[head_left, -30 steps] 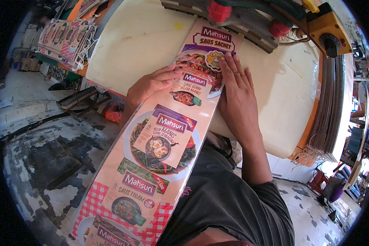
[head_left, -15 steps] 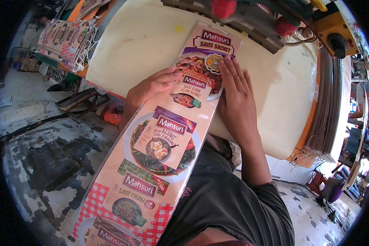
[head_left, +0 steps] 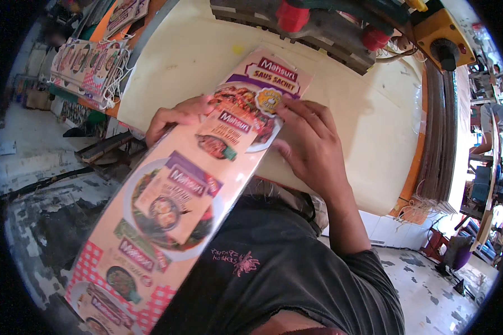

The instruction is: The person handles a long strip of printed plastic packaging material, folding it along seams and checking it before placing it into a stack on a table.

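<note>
Positioning step: your left hand grips the printed strip's edge; your right hand lies open, flat on it. Strip spans cream table, 1 to 7 o'clock. Next: likely align squarely.

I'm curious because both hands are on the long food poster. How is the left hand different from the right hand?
The left hand grips the poster's left edge with curled fingers, while the right hand lies flat with fingers spread. The left hand is partly hidden behind the poster; the right hand shows whole. The left hand sits by the edge of the cream table; the right hand is over the table. Both touch the poster's upper part.
</note>
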### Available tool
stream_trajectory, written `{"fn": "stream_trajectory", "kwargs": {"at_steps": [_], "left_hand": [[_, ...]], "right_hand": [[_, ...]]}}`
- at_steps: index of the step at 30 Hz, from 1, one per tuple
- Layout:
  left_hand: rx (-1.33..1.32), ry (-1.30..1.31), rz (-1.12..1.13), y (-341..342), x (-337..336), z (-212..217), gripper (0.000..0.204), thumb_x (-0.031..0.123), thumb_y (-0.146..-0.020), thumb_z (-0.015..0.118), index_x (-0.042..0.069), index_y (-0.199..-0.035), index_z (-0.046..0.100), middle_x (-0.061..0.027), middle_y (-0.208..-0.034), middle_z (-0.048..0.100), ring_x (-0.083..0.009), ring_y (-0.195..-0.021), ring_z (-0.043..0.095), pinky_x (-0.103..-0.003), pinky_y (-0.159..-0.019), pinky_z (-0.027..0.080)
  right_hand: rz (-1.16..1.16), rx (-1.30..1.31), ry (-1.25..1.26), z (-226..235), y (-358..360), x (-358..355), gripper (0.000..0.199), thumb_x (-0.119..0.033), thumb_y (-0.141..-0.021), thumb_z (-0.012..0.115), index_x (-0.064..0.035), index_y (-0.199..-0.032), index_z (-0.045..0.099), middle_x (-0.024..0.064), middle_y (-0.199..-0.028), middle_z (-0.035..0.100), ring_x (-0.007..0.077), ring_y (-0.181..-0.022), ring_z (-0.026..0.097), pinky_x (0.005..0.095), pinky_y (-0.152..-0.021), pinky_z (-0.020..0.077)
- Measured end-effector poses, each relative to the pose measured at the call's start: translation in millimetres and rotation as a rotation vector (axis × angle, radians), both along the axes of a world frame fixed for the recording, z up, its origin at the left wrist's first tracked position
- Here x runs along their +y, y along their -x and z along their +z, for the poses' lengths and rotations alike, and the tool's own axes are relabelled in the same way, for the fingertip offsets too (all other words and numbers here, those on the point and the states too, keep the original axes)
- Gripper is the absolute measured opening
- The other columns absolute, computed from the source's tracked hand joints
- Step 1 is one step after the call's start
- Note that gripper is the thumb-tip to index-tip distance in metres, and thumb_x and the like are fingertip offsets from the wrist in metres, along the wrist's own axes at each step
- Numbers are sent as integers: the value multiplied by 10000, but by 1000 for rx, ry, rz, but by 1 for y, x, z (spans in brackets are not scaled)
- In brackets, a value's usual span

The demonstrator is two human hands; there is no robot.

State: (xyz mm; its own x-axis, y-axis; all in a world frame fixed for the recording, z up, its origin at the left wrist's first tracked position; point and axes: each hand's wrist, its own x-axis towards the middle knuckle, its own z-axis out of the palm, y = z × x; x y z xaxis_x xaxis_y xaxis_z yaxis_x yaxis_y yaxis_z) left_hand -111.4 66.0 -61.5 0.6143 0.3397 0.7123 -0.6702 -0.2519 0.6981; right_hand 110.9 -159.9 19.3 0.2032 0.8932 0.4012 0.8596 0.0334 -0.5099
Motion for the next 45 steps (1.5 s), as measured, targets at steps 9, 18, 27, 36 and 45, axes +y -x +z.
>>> {"fn": "stream_trajectory", "kwargs": {"at_steps": [9,18,27,36,45], "left_hand": [[-425,434,-227,1,10,46,226,76,-1024,564,127,-805,547,-26,-768,573,-186,-881,548,-379,-1184,357],[-549,689,-531,-25,4,80,343,10,-996,510,137,-678,486,-5,-644,451,-145,-772,487,-291,-959,444],[-634,894,-493,-43,-16,68,368,21,-1015,448,141,-669,482,6,-628,421,-145,-713,453,-294,-863,473],[-639,967,-575,-44,-25,69,340,12,-981,413,140,-676,489,11,-632,406,-143,-717,433,-292,-914,493],[-582,885,-549,-41,-23,66,341,29,-1011,433,129,-688,472,1,-643,414,-148,-741,443,-286,-944,495]], "right_hand": [[46,181,-188,8,1,-3,295,-235,-868,778,-34,-1072,707,126,-1050,706,309,-946,643,398,-845,518],[-170,941,-74,-1,2,-7,211,-180,-1011,656,27,-1046,681,70,-927,658,116,-853,624,278,-775,500],[-190,1000,-125,1,-1,-8,197,-151,-998,681,42,-1034,680,83,-976,657,117,-869,641,268,-764,518],[-198,945,-141,-1,-1,-8,162,-119,-978,695,39,-1011,687,80,-952,678,119,-857,659,274,-760,541],[-221,787,-134,1,-4,-9,106,-76,-956,682,27,-967,702,86,-920,673,122,-830,658,271,-728,535]]}}
